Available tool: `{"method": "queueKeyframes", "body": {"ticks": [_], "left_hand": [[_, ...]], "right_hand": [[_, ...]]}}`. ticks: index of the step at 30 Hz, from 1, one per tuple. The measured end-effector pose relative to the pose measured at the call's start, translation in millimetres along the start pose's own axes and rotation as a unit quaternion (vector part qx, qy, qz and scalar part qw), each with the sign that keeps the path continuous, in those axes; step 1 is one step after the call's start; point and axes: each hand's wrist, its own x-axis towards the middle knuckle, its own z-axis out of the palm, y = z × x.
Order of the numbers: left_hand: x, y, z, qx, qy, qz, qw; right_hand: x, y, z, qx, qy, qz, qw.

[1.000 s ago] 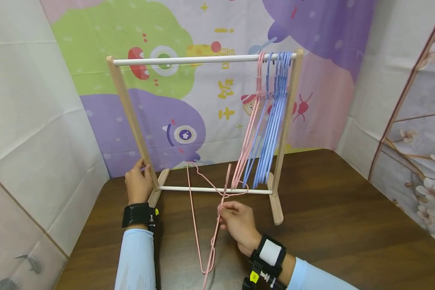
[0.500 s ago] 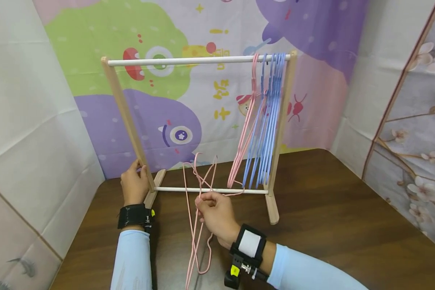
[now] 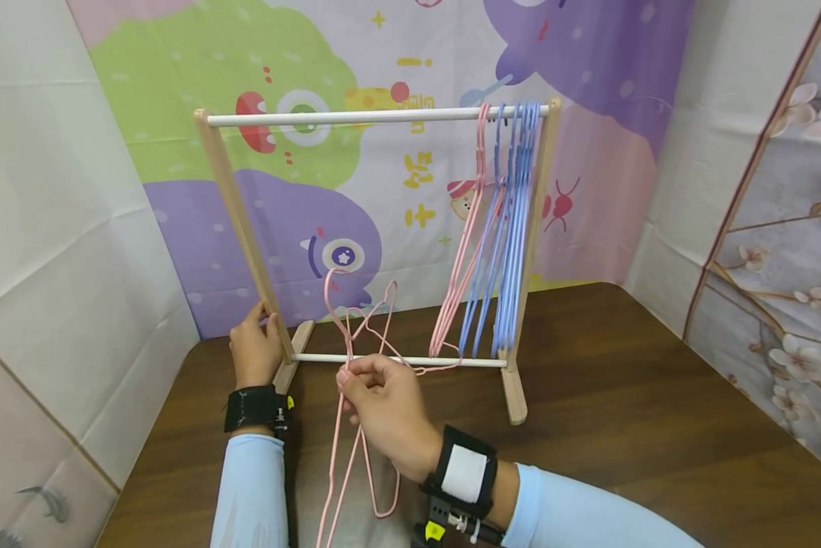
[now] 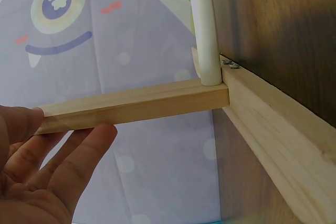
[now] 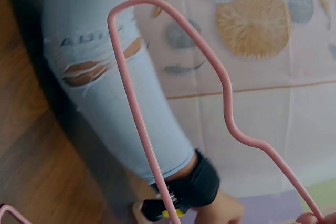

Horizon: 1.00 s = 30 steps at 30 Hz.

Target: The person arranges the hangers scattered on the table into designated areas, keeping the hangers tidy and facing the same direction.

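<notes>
My left hand (image 3: 255, 354) grips the left wooden post (image 3: 239, 221) of a small clothes rack near its foot. In the left wrist view, thumb and fingers (image 4: 86, 153) lie on opposite sides of that post. My right hand (image 3: 389, 411) pinches a pink clothes hanger (image 3: 326, 289) by the neck below its hook, in front of the rack. One shoulder of this hanger (image 5: 135, 108) fills the right wrist view. Behind it, another pink hanger (image 3: 386, 514) is partly hidden by the right hand and lies at the rack's lower bar (image 3: 478, 362).
Several blue hangers (image 3: 513, 251) and a few pink hangers (image 3: 480, 164) hang bunched at the right end of the white top rod (image 3: 348, 117). The rack stands on a brown wooden table (image 3: 588, 396), before a cartoon-printed cloth (image 3: 328, 205).
My right hand has moved left and turned the pink hanger, so its hook now points up near the left post. The left hand still holds the post.
</notes>
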Motion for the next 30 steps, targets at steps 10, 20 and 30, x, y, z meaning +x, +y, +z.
{"method": "queueKeyframes", "body": {"ticks": [10,20,30], "left_hand": [[-0.8,-3.0,0.8,-0.007,-0.001,-0.002,1.0000],[0.1,-2.2,3.0,-0.008,0.003,0.001,1.0000],[0.2,0.5,1.8,-0.004,0.003,-0.003,1.0000]], "right_hand": [[3,-33,6,0.019,-0.028,-0.004,0.999],[20,-78,1,0.012,-0.031,-0.040,0.999],[42,-110,-14,0.003,0.002,-0.051,0.999]]}}
